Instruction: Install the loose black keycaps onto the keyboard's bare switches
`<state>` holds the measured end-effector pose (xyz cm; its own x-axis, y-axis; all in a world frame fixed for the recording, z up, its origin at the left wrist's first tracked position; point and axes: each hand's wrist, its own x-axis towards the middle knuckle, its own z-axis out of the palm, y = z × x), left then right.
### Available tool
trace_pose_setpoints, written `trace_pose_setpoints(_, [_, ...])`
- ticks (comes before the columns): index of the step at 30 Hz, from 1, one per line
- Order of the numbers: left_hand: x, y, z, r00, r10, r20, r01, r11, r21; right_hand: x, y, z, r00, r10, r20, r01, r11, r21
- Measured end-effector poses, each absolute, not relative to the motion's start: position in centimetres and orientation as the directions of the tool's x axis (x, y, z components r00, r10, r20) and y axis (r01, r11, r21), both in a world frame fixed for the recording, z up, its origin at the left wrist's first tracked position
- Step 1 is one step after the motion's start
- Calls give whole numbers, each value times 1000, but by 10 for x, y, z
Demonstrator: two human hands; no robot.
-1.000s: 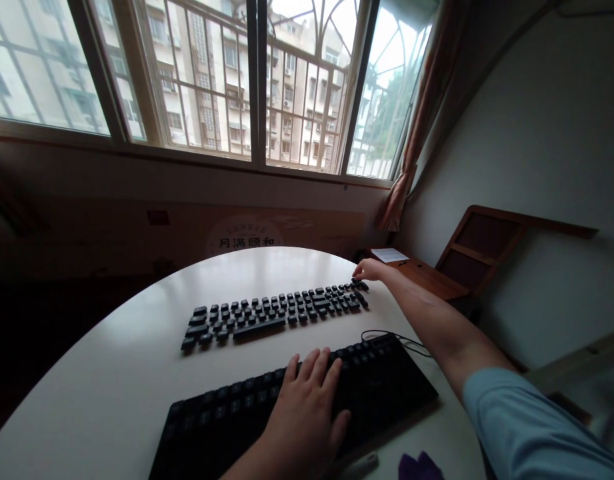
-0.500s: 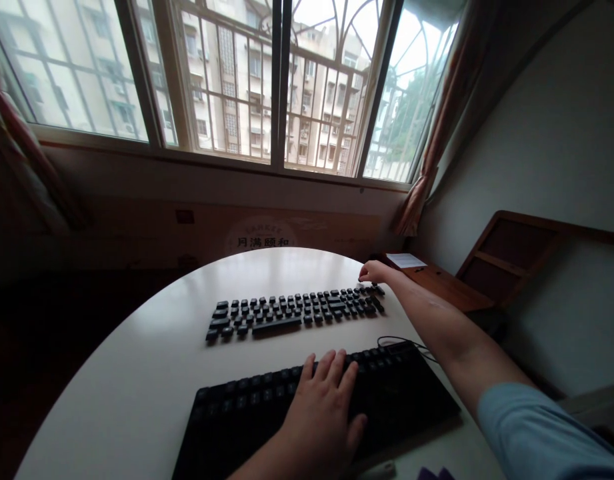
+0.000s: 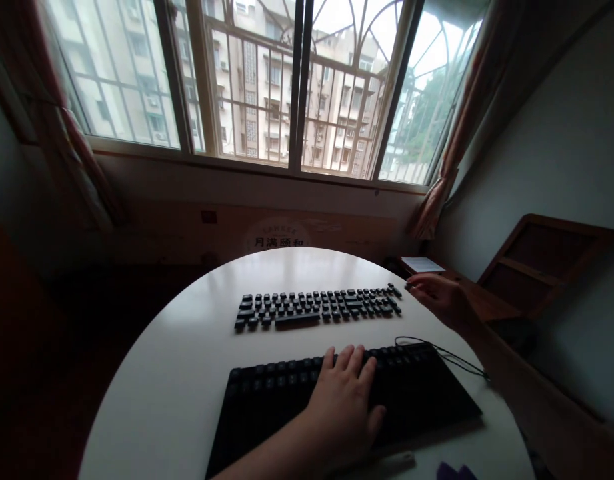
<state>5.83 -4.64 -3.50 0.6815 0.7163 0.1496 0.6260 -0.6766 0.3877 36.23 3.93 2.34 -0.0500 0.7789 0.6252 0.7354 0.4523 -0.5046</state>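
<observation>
A black keyboard [image 3: 417,407] lies on the white round table; keycaps show along its far rows, while its nearer part is bare black. My left hand [image 3: 344,393] rests on the keyboard with fingers spread. Behind the keyboard, loose black keycaps [image 3: 297,320] lie on the table, laid out in keyboard-like rows. My right hand [image 3: 434,293] is just off the right end of those rows, its fingers pinched on a small dark keycap [image 3: 409,285], partly hidden by the fingertips.
A black cable [image 3: 457,357] loops off the keyboard's far right corner. A purple object [image 3: 454,471] and a pale stick-like tool [image 3: 401,460] lie at the table's near edge. To the right stand a wooden chair [image 3: 537,267] and a white paper [image 3: 421,265].
My right hand has drawn away rightward from the far right end of the keycap rows. My left hand stays on the keyboard. The view has turned slightly left.
</observation>
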Motion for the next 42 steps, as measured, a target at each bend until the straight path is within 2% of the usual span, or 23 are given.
trace_pose_setpoints(3, [58, -48, -35, 681, 714, 163, 624, -682, 382, 371, -22, -12, 191, 784, 590, 662, 341, -667])
trace_pose_setpoints(7, [59, -49, -36, 677, 716, 168, 641, -686, 344, 383, -58, -52, 366, 813, 452, 430, 284, -857])
trace_pose_setpoints(11, [61, -48, -32, 689, 709, 148, 651, -696, 302, 387, -59, -57, 445, 774, 450, 316, 334, -888])
trace_pose_setpoints(16, [65, -44, -23, 678, 725, 123, 690, -685, 232, 386, -53, -51, 430, 781, 453, 285, 359, -889])
trace_pose_setpoints(19, [67, -41, -22, 691, 714, 116, 686, -697, 206, 386, -50, -53, 412, 813, 410, 302, 303, -904])
trace_pose_setpoints(22, [68, -40, -23, 694, 710, 119, 684, -702, 200, 385, -49, -54, 339, 847, 410, 410, 259, -874])
trace_pose_setpoints(28, [68, -39, -23, 692, 712, 123, 688, -701, 185, 382, -51, -53, 139, 878, 459, 685, 249, -684])
trace_pose_setpoints(33, [67, -39, -22, 694, 708, 126, 685, -705, 183, 382, -53, -50, 23, 867, 497, 772, 301, -560])
trace_pose_setpoints(42, [68, -39, -21, 692, 714, 108, 693, -698, 181, 379, -54, -47, -73, 848, 525, 823, 348, -448])
